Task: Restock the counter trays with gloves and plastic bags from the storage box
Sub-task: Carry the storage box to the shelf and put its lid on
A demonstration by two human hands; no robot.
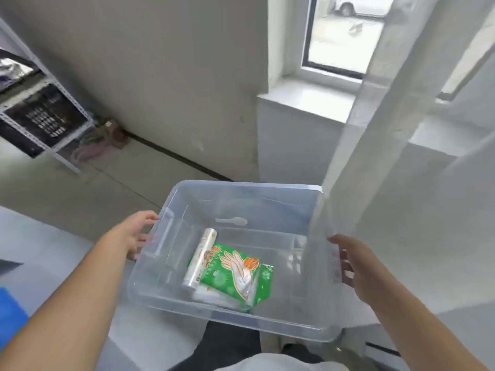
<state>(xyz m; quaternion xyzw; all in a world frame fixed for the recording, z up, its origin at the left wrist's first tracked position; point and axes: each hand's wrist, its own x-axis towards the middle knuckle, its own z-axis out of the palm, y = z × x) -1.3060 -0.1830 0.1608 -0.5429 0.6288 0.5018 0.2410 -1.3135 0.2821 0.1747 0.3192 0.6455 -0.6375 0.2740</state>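
I carry a clear plastic storage box [241, 188] in front of my body, above the floor. My left hand [135, 234] grips its left handle. My right hand [351, 263] holds its right side. Inside lie a green pack of disposable gloves [238, 274], a roll of plastic bags [201, 257] resting along the pack's left edge, and a white plastic spoon [233, 221] near the far wall.
A metal shelf rack [45, 116] with dark crates stands at the left. A window sill [305, 101] and a sheer white curtain [375, 129] are at the right. A blue object [9, 317] sits at the left edge. Grey concrete floor [80, 194] lies below.
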